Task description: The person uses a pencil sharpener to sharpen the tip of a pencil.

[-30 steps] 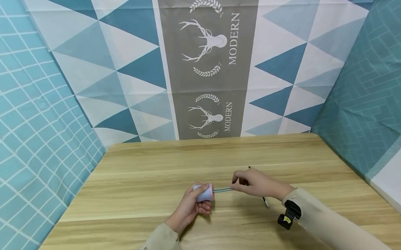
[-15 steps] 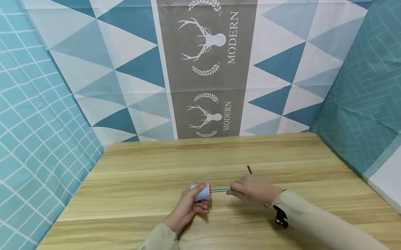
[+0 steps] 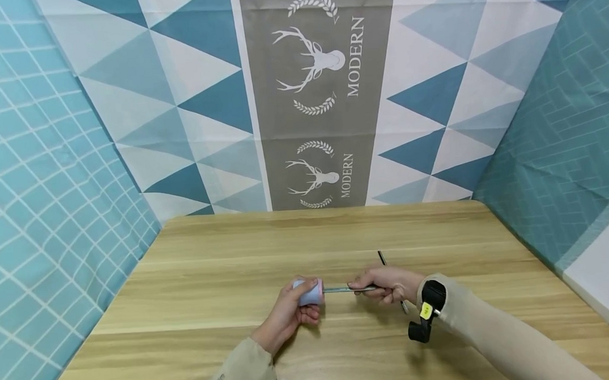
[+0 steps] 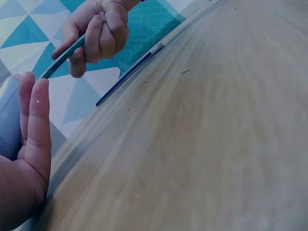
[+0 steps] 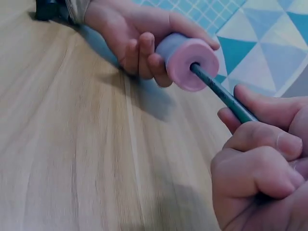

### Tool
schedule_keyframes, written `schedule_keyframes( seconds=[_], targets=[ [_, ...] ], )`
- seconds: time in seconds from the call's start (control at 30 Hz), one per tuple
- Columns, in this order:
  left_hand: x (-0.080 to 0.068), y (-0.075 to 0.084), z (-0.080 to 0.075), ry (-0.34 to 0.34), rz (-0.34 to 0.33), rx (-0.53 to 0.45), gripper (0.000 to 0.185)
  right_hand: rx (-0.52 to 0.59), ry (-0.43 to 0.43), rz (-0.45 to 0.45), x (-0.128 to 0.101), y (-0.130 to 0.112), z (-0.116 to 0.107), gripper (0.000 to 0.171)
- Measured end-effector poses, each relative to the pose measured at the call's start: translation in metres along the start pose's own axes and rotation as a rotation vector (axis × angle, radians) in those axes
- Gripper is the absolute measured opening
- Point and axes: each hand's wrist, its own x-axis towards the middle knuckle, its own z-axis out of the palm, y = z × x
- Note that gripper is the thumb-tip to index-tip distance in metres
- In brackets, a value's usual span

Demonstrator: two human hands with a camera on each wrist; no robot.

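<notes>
left hand [image 3: 288, 314] gripping a light-blue pencil sharpener [image 3: 306, 293] on its side over the wooden table [image 3: 186, 280], thumb across the top, pink end turned toward the right hand [image 3: 387, 283]. right hand pinches a green pencil [image 5: 225, 97] between thumb and curled fingers, the pencil's other end inside the sharpener's round hole. second, dark pencil [image 4: 129, 75] lying on the tabletop, partly hidden by the right hand in the head view.

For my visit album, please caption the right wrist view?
A left hand grips a pink-and-blue sharpener as the right hand holds a green pencil running into it.
</notes>
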Motion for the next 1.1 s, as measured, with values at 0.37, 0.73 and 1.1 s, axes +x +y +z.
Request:
schedule_keyframes(
  seconds=[0.37,0.73,1.1],
  targets=[
    [0.001,-0.003,0.001,-0.038,-0.006,0.006,0.013,-0.596,0.261,-0.389,-0.022,0.004,-0.004,0.021],
    [0.002,-0.001,-0.001,-0.045,-0.007,0.015,0.016,-1.751,0.409,-1.147,-0.023,0.011,0.004,0.022],
    [0.002,0.000,-0.002,-0.020,-0.011,-0.002,0.019,-1.516,0.339,-1.211,-0.005,0.010,0.011,0.026]
  ],
)
